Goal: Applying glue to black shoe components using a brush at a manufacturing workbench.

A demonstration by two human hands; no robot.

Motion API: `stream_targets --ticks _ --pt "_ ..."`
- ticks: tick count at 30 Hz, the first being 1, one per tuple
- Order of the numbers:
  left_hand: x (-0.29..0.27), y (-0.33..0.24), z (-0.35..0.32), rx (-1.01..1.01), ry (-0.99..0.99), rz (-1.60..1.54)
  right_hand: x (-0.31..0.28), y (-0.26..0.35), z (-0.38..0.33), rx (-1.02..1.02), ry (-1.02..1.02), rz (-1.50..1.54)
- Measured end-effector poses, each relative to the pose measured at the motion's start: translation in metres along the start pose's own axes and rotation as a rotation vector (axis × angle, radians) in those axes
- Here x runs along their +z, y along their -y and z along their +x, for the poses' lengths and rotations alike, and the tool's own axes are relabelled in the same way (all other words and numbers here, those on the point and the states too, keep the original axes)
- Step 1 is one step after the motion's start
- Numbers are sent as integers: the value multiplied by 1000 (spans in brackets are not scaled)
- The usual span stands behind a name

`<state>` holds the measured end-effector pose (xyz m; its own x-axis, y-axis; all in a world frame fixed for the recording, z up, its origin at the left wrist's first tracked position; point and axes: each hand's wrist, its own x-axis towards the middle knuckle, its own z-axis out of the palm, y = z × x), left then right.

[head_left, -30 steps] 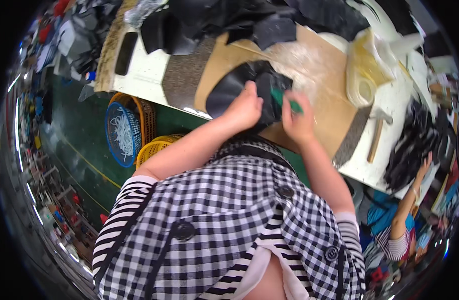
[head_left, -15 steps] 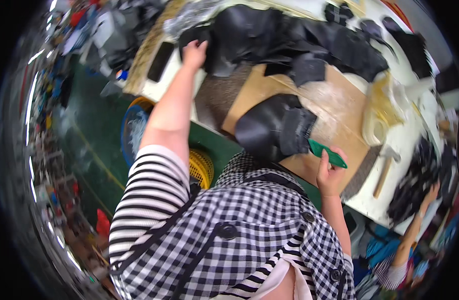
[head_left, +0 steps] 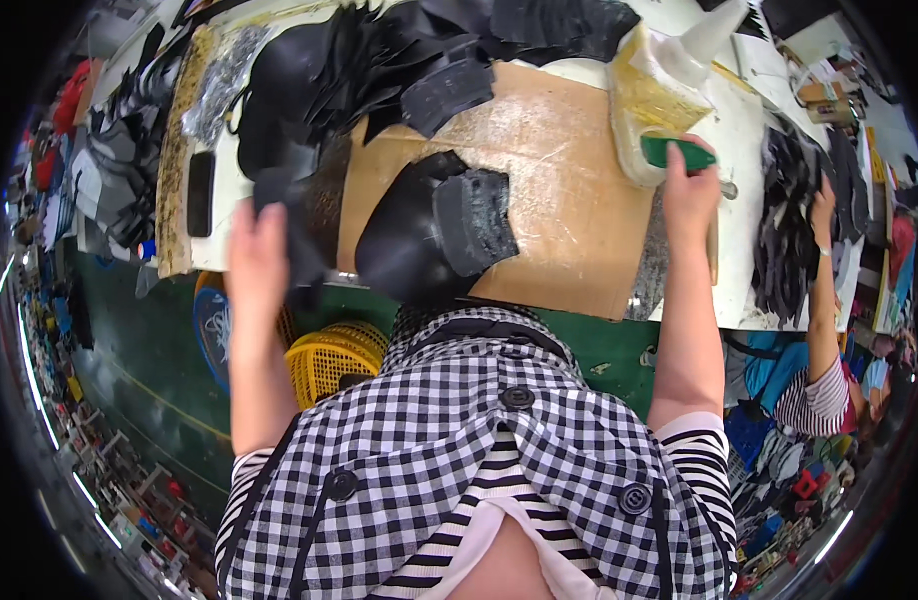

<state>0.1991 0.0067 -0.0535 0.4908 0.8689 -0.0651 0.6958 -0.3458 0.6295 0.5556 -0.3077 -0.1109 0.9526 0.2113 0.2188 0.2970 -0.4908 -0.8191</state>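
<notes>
My left hand [head_left: 259,245], smeared by motion, grips a dark, flat leather-like piece [head_left: 301,240] over the table's near edge, left of the cardboard. Farther right, my right hand [head_left: 691,190] pinches a green flat spreader [head_left: 667,152] in front of a cut-open, glue-stained plastic jug [head_left: 627,110]; whether the two touch I cannot tell. A curved black piece [head_left: 394,235] lies on the cardboard sheet [head_left: 579,230] in front of me, with a textured dark grey part [head_left: 469,218] on its right end. Behind it spreads a pile of similar black pieces [head_left: 349,70].
A black phone [head_left: 201,195] and crumpled clear plastic [head_left: 221,95] lie at the table's left. Below the near edge stands a yellow basket [head_left: 329,362]. At the right, another person's hand [head_left: 824,208] reaches to a heap of black strips [head_left: 787,230]. A hammer head [head_left: 728,189] shows beside my right wrist.
My left hand has come back from the pile toward the near edge with a dark piece. My right hand has carried the green spreader forward to the jug. The view has turned.
</notes>
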Motion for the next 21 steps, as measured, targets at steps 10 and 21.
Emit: stream_targets --ticks 10,21 --pt "150 -54 -47 7 412 -160 2 0 -54 138 27 494" --pt "145 -47 -37 6 633 -120 104 68 -127 -387 434 228"
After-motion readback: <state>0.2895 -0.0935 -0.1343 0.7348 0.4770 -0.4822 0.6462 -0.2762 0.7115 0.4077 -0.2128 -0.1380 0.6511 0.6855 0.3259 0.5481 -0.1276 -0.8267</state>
